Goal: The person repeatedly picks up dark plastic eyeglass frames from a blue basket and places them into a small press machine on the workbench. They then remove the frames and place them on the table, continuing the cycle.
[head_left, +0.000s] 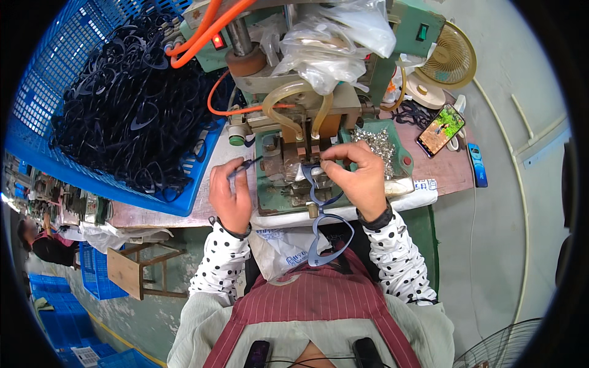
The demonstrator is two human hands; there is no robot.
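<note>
Looks like the hinge-fitting step: the right hand (359, 178) pinches a blue eyeglass frame (325, 221) against the green bench press (288, 178), the left hand (230, 196) grips a thin pick tool (245, 165), so careful alignment probably comes next.

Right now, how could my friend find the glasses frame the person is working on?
Start at the green machine in the middle of the bench. Just in front of it, the right hand pinches a blue glasses frame that hangs down toward the striped apron. It is the single blue frame out on its own, while the dark frames lie heaped in the blue crate at left.
</note>
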